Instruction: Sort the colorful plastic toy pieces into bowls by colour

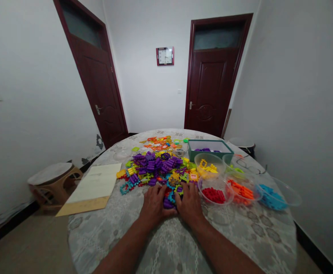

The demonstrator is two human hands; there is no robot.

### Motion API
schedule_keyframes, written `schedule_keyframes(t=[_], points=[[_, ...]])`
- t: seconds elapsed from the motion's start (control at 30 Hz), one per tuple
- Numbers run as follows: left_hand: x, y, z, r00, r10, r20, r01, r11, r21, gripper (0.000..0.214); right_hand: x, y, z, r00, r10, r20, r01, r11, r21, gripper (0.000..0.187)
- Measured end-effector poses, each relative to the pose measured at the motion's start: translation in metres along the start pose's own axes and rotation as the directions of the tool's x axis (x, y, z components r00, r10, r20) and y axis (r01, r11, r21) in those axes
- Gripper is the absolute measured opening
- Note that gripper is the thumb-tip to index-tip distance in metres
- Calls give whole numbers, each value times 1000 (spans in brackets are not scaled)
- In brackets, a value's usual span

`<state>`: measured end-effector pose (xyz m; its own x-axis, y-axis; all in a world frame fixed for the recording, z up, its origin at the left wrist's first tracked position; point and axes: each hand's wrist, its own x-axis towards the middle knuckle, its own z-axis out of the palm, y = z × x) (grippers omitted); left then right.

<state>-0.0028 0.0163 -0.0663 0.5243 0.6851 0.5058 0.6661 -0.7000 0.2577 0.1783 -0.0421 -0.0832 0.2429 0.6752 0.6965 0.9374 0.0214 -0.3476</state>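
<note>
A big heap of small plastic building pieces (157,165) in purple, orange, yellow, green and blue covers the middle of a round table (126,232). My left hand (154,203) and my right hand (189,203) lie side by side at the heap's near edge, palms down, fingers curled round a small clump of purple and blue pieces (170,201) between them. What each finger grips is hidden under the hands.
Clear bowls stand to the right: yellow pieces (209,164), red pieces (214,190), orange pieces (243,187), blue pieces (277,192). A green box (210,147) sits behind them. A cardboard sheet (94,188) overhangs the table's left edge. A stool (54,180) stands left.
</note>
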Motion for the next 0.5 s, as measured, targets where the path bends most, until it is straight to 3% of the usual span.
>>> schedule_keyframes(t=[0.2,0.5], points=[[4,-3,5,1000,21,20,-20,997,-69,113,-1,-2,2,999,32,29,-32,999,5,36],[1,-6,11,999,32,-30,-34,999,-38,111,-5,-16,4,993,102,65,-113,973,199,45]])
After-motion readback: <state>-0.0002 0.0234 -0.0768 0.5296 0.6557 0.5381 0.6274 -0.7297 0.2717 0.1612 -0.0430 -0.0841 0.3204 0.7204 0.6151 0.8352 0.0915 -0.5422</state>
